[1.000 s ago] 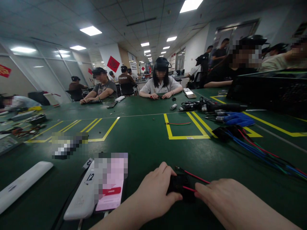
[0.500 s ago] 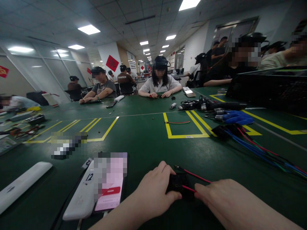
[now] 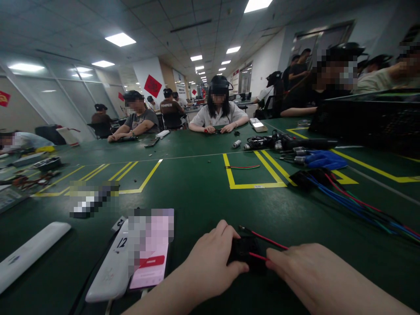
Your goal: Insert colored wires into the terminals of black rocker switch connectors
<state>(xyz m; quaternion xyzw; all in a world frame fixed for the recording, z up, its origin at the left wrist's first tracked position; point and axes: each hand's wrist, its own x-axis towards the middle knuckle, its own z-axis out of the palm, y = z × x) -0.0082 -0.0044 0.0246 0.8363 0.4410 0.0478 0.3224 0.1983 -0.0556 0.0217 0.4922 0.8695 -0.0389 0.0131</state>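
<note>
My left hand [image 3: 216,253] is closed round the left side of a small black block [image 3: 244,250], thumb in front and fingers behind, on the green table. My right hand [image 3: 295,267] pinches a red wire [image 3: 257,256] close to where it meets the block. A second stretch of red wire [image 3: 265,238] with a dark metal tip runs behind the block and passes under the right hand. Its tip lies free just beyond my left fingers. The block's exact kind is hard to make out in the dark.
On the left lie a white power bank [image 3: 108,262] marked 12, a lit phone [image 3: 154,258] and another white power bank [image 3: 33,253]. Blue and red cables [image 3: 354,205] and blue-handled tools [image 3: 324,159] lie at right. Across the table [image 3: 197,188] sits a person [image 3: 219,109].
Almost nothing differs. Both hands keep their hold on the block and the red wire, and the view has shifted very slightly.
</note>
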